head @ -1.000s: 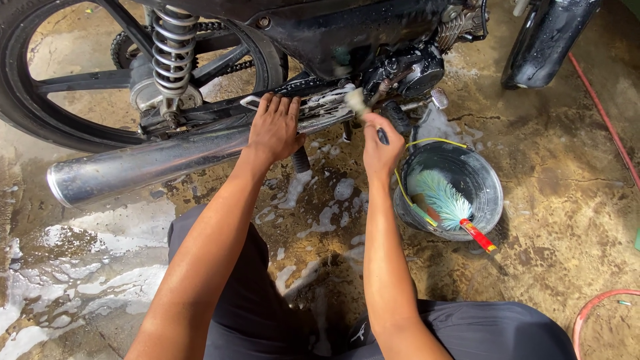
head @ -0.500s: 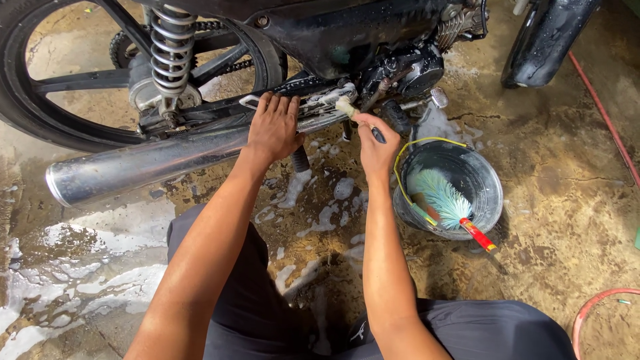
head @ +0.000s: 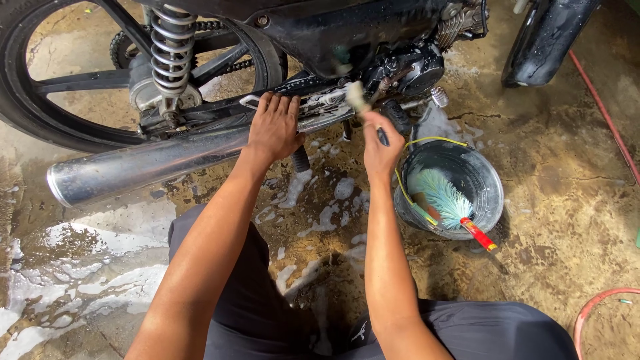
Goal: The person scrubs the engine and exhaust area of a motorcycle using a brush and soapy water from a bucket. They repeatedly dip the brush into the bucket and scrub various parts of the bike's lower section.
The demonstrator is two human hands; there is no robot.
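Note:
A black motorcycle [head: 373, 33] stands across the top of the head view, wet and soapy. My left hand [head: 275, 127] rests flat on its chrome exhaust pipe [head: 147, 163], fingers spread toward the frame. My right hand [head: 380, 143] is closed on a small brush [head: 359, 99] with pale bristles, whose tip touches the frame beside the dark engine casing [head: 410, 70]. My dark-trousered knees fill the bottom of the view.
A black bucket [head: 490, 190] with a yellow handle stands right of my right hand, holding a teal bristle brush [head: 441, 199] with a red handle. The rear wheel [head: 40, 113] and shock spring [head: 171, 47] are at upper left. A red hose [head: 610, 117] runs along the right. Foam lies on the wet concrete.
My right hand has shifted the brush slightly left and then up along the frame near the engine. My left hand stays on the exhaust.

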